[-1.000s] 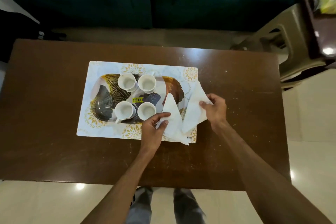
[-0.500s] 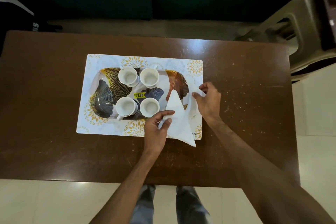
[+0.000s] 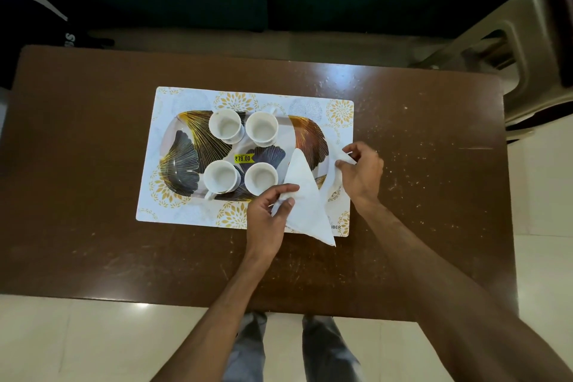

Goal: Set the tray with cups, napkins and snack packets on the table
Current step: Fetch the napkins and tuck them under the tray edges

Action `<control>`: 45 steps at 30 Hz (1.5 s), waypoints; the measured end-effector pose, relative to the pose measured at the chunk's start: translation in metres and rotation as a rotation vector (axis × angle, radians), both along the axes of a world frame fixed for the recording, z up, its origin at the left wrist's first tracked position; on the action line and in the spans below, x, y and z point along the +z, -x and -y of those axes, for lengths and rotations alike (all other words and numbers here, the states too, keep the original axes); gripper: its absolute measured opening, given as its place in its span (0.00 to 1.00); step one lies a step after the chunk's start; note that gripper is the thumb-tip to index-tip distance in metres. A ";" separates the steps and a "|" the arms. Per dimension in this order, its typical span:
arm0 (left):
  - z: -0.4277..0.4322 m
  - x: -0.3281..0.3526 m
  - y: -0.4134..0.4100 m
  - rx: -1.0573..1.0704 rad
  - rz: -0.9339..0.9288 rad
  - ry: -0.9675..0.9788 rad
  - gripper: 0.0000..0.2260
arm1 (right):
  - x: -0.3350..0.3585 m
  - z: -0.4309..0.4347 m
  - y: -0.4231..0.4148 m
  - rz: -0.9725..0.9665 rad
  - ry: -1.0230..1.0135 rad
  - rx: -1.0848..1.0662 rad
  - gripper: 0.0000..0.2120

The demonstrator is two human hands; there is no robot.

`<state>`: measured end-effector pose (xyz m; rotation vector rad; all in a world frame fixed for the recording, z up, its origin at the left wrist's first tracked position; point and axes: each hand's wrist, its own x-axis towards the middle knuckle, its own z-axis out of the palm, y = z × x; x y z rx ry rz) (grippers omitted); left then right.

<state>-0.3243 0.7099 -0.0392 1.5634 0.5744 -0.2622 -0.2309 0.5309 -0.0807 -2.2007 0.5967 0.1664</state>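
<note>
2 pinches: left hand (image 3: 266,214) on triangular paper napkin (image 3: 305,195), right hand (image 3: 363,174) on second napkin (image 3: 332,187).

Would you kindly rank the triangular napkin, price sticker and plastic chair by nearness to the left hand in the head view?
1. Triangular napkin: in the left hand.
2. Price sticker: on the tray, ahead.
3. Plastic chair: far right corner.

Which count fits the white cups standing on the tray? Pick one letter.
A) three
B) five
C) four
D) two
C: four white cups stand in two pairs on the tray, left of the napkin that the left hand pinches.
</note>
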 end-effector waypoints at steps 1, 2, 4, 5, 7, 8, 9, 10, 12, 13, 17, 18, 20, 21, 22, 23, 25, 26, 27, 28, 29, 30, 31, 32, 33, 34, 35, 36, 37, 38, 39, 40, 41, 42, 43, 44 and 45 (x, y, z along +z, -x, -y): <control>0.000 0.001 0.000 0.000 0.000 0.005 0.11 | 0.000 0.001 0.001 0.004 -0.004 -0.010 0.13; 0.000 0.001 -0.001 0.000 -0.004 0.004 0.11 | 0.000 0.001 0.001 0.004 -0.010 -0.014 0.13; -0.001 0.001 0.000 0.000 -0.010 -0.007 0.11 | -0.003 0.000 0.000 -0.001 -0.023 -0.001 0.13; -0.001 0.001 0.000 0.000 -0.011 -0.013 0.11 | -0.005 0.000 -0.001 -0.002 -0.027 0.007 0.13; -0.003 0.001 0.001 -0.001 -0.008 -0.019 0.11 | -0.008 0.001 -0.003 0.000 -0.023 0.023 0.13; -0.003 0.001 0.001 -0.001 -0.003 -0.019 0.11 | -0.008 0.001 -0.003 -0.002 -0.016 0.041 0.13; -0.004 0.002 0.002 0.000 0.000 -0.015 0.11 | -0.008 0.001 -0.002 -0.006 -0.001 0.067 0.15; -0.005 0.003 0.002 0.003 0.000 -0.012 0.12 | -0.007 0.001 0.000 -0.007 0.030 0.100 0.17; -0.007 0.005 0.002 0.009 0.001 -0.005 0.13 | -0.001 0.000 0.007 0.024 0.146 0.160 0.20; -0.009 0.006 0.002 0.011 0.008 0.002 0.13 | 0.004 -0.001 0.012 0.068 0.210 0.182 0.20; -0.017 0.017 0.001 0.031 0.026 0.029 0.14 | 0.037 -0.015 0.037 0.178 0.117 0.200 0.15; -0.019 0.023 0.000 0.042 0.035 0.040 0.14 | 0.047 -0.021 0.043 0.154 0.011 0.191 0.14; -0.027 0.035 -0.001 0.074 0.056 0.065 0.15 | 0.068 -0.036 0.053 0.083 -0.192 0.172 0.11; -0.032 0.042 -0.002 0.093 0.070 0.082 0.16 | 0.078 -0.044 0.058 0.038 -0.283 0.174 0.11; -0.038 0.048 -0.002 0.110 0.082 0.102 0.17 | 0.087 -0.052 0.062 -0.014 -0.362 0.185 0.12; -0.047 0.054 -0.003 0.123 0.098 0.121 0.19 | 0.094 -0.062 0.065 -0.058 -0.418 0.207 0.13; -0.070 0.066 -0.004 0.141 0.117 0.119 0.23 | 0.102 -0.086 0.069 -0.108 -0.503 0.231 0.15; -0.083 0.071 -0.006 0.149 0.122 0.106 0.25 | 0.105 -0.100 0.070 -0.117 -0.541 0.226 0.15; -0.096 0.075 -0.007 0.155 0.125 0.094 0.25 | 0.107 -0.113 0.071 -0.123 -0.566 0.215 0.14; -0.113 0.079 -0.009 0.158 0.127 0.080 0.25 | 0.107 -0.129 0.072 -0.131 -0.583 0.202 0.12; -0.130 0.081 -0.012 0.161 0.125 0.059 0.25 | 0.107 -0.146 0.073 -0.143 -0.592 0.190 0.11; -0.149 0.081 -0.014 0.163 0.116 0.031 0.24 | 0.106 -0.165 0.074 -0.159 -0.604 0.180 0.11; -0.169 0.079 -0.016 0.163 0.104 -0.012 0.23 | 0.105 -0.184 0.076 -0.173 -0.615 0.167 0.11; -0.186 0.075 -0.019 0.158 0.095 -0.066 0.21 | 0.102 -0.202 0.077 -0.179 -0.622 0.150 0.12; -0.205 0.068 -0.023 0.141 0.089 -0.120 0.19 | 0.097 -0.223 0.077 -0.178 -0.617 0.120 0.12; -0.224 0.061 -0.027 0.121 0.085 -0.169 0.17 | 0.091 -0.242 0.076 -0.170 -0.603 0.084 0.12; -0.241 0.054 -0.032 0.105 0.080 -0.206 0.16 | 0.085 -0.263 0.076 -0.159 -0.579 0.050 0.12; -0.257 0.047 -0.037 0.084 0.079 -0.234 0.15 | 0.078 -0.282 0.075 -0.147 -0.558 0.012 0.12; -0.268 0.040 -0.043 0.060 0.081 -0.250 0.15 | 0.073 -0.296 0.073 -0.133 -0.537 -0.024 0.13; -0.282 0.033 -0.050 0.034 0.081 -0.264 0.15 | 0.067 -0.312 0.070 -0.115 -0.519 -0.054 0.12; -0.294 0.027 -0.057 0.005 0.082 -0.277 0.16 | 0.062 -0.326 0.067 -0.092 -0.494 -0.078 0.11; -0.304 0.021 -0.064 -0.028 0.086 -0.284 0.15 | 0.057 -0.338 0.063 -0.065 -0.464 -0.093 0.11; -0.313 0.017 -0.071 -0.061 0.094 -0.289 0.15 | 0.053 -0.348 0.060 -0.042 -0.437 -0.099 0.11; -0.319 0.012 -0.077 -0.089 0.102 -0.293 0.15 | 0.049 -0.355 0.057 -0.020 -0.409 -0.095 0.11; -0.325 0.007 -0.083 -0.113 0.104 -0.304 0.15 | 0.044 -0.363 0.054 0.001 -0.371 -0.083 0.10; -0.330 0.001 -0.089 -0.135 0.102 -0.323 0.15 | 0.039 -0.369 0.052 0.024 -0.313 -0.060 0.10; -0.334 -0.005 -0.093 -0.157 0.097 -0.343 0.14 | 0.033 -0.375 0.050 0.051 -0.240 -0.024 0.11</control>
